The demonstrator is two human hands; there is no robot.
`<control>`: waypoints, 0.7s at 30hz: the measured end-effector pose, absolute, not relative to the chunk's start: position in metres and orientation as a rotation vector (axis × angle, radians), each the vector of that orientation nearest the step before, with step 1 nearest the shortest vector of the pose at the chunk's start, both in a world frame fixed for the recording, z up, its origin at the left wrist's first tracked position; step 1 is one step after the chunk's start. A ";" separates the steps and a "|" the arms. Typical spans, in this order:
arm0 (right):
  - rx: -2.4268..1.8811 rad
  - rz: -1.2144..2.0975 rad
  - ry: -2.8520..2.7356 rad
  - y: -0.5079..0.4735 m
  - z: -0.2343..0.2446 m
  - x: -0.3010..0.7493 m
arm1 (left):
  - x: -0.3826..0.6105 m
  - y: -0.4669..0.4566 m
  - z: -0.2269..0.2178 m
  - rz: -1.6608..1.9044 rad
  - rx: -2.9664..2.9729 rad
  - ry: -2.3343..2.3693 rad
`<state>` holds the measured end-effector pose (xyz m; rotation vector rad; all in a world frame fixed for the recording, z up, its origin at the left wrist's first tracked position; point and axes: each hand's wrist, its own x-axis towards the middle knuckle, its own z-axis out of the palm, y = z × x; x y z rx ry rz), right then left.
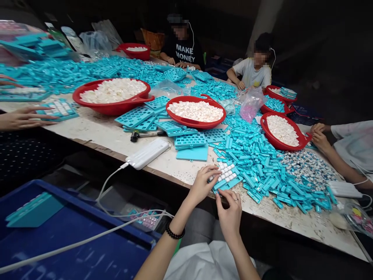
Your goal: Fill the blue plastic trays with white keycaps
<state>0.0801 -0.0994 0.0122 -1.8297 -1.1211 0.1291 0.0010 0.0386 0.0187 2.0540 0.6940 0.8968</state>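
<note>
A white cloth [204, 262] is lying over the person's lap, with both bare forearms reaching from it to the near edge of the surface [291, 221]. The left hand [201, 184], a black bead bracelet [175, 232] on its wrist, is curling narrowly around the left end of a teal mould [229, 182]. The right hand [230, 212], wearing a ring [236, 199], is pinching the mould's lower edge between thumb and fingers, so both grips are narrow and holding it. The mould is sitting at the edge of a heap of loose teal pieces [259, 175], with white pieces [224, 173] filling its rows. To the left, a white power bank [147, 153] is lying on the surface with a cable [110, 186] trailing down past a blue bin [96, 212], and a teal tray [35, 210] is lying in the bin. Farther up, a red basin [201, 123] heaped with white pieces is standing beside stacked teal moulds [189, 142]. A co-worker's hands [319, 136] are resting by another red basin [279, 146] on the right, while another co-worker's hand [23, 118] is reaching in from the left.
</note>
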 end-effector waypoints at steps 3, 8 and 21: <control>-1.867 0.102 -1.112 -0.103 0.013 0.079 | -0.001 0.036 0.020 0.882 2.054 0.699; -1.934 0.154 -1.111 -0.108 0.021 0.080 | -0.007 0.036 0.025 0.827 1.997 0.630; -2.197 0.073 -1.228 -0.102 0.040 0.079 | 0.033 0.102 0.047 0.416 2.524 0.495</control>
